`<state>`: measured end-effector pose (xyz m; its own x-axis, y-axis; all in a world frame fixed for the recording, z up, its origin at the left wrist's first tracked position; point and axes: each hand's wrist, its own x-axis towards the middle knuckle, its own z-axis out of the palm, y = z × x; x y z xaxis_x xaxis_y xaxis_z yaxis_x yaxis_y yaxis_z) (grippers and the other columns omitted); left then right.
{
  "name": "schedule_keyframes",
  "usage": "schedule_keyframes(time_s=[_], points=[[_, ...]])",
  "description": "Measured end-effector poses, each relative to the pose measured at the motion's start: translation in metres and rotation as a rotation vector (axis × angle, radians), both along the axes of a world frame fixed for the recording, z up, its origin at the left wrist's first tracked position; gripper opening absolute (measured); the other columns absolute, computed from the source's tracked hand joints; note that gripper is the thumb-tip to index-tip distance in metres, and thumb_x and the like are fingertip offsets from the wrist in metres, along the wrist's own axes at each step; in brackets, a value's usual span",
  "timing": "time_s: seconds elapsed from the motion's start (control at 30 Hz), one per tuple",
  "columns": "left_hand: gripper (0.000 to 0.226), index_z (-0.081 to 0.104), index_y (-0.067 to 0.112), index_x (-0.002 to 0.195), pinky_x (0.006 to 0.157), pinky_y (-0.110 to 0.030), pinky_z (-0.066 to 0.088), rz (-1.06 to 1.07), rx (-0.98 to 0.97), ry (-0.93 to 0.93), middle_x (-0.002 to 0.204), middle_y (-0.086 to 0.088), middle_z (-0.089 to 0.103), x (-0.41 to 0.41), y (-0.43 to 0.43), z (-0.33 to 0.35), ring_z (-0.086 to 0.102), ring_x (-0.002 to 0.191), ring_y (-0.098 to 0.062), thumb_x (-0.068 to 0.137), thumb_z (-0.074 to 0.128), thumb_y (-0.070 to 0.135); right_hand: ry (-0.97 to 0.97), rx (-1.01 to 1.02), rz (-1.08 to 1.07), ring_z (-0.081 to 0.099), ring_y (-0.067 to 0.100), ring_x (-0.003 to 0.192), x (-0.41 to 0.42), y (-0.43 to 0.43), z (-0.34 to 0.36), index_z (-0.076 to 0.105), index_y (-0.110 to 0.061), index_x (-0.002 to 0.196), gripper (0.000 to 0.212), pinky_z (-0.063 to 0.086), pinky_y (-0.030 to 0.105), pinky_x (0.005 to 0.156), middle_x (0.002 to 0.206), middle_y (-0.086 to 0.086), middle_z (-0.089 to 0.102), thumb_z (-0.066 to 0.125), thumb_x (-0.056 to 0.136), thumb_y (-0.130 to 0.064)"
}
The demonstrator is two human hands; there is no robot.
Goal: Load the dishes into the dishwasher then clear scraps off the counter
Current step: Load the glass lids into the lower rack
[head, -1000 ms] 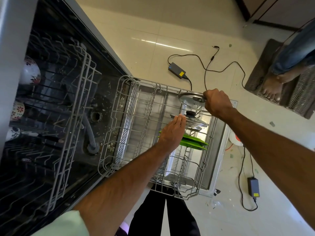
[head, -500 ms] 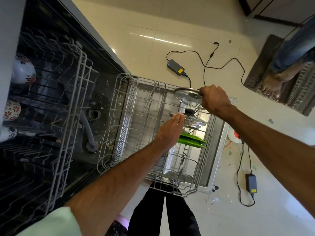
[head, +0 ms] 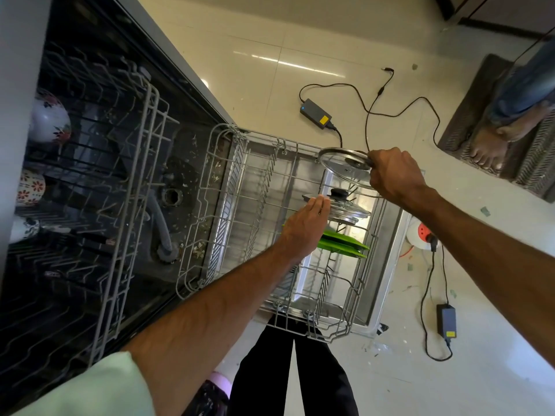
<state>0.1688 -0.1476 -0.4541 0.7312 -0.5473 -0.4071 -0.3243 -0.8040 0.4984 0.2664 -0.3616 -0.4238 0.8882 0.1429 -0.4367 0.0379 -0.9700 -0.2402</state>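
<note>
In the past second the round glass lid with a steel rim (head: 342, 165) has tipped to show more of its face, while the left hand (head: 303, 232) has stayed put. Nearest the camera, a pale green sleeve (head: 99, 382) leads along the forearm to that left hand. Its grip is spread, with straight fingers resting against the edge of a second glass lid with a black knob (head: 348, 210). This lid stands tilted among the tines of the grey wire lower rack (head: 264, 181). Just on the near side of it, two bright green flat plates (head: 342, 246) sit slotted in the same row.

Beyond, the right hand (head: 393, 175) has its grip closed round the rim of the first lid, holding it above the rack's far corner, not yet seated. The rack is pulled out over the open steel dishwasher door (head: 387, 265). To the left, the grey wire upper rack (head: 144, 163) carries white rounded crockery with red floral patterns (head: 49, 118). Farther off, a black power adapter (head: 315, 114) lies on the cream tiled floor (head: 270, 85).

Loading looks partly done. The plates, one lid and the crockery are in, one lid is in hand, and much of the lower rack is unfilled. The desk with its scraps is out of view, so that half appears still to come.
</note>
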Motion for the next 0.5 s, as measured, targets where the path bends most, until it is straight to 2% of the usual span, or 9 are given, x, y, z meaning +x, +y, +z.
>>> schedule_keyframes(time_s=[0.13, 0.33, 0.5], points=[[0.079, 0.017, -0.004, 0.157, 0.122, -0.036, 0.027, 0.010, 0.000, 0.000, 0.163, -0.022, 0.024, -0.0002, -0.0010, -0.0007, 0.023, 0.152, -0.032, 0.091, 0.061, -0.003, 0.025, -0.022, 0.038, 0.054, 0.032, 0.067, 0.0015, 0.0057, -0.0022, 0.066, 0.001, 0.108, 0.018, 0.050, 0.041, 0.065, 0.084, 0.022, 0.065, 0.054, 0.095, -0.002], [0.086, 0.018, -0.003, 0.157, 0.120, -0.035, 0.030, 0.009, -0.001, 0.022, 0.163, -0.020, 0.025, 0.0015, 0.0001, 0.0000, 0.024, 0.152, -0.030, 0.087, 0.068, -0.004, 0.020, -0.010, 0.030, 0.062, 0.036, 0.071, 0.0027, 0.0082, -0.0036, 0.068, 0.000, 0.107, 0.017, 0.058, 0.047, 0.070, 0.083, 0.020, 0.067, 0.058, 0.093, -0.003], [0.086, 0.021, -0.002, 0.156, 0.118, -0.033, 0.030, 0.006, 0.005, 0.031, 0.160, -0.020, 0.031, 0.0027, 0.0008, 0.0005, 0.030, 0.150, -0.029, 0.085, 0.071, -0.003, 0.017, -0.011, 0.056, 0.060, 0.035, 0.069, -0.0030, 0.0056, 0.0000, 0.067, -0.001, 0.108, 0.019, 0.057, 0.044, 0.067, 0.082, 0.020, 0.066, 0.057, 0.092, -0.002]])
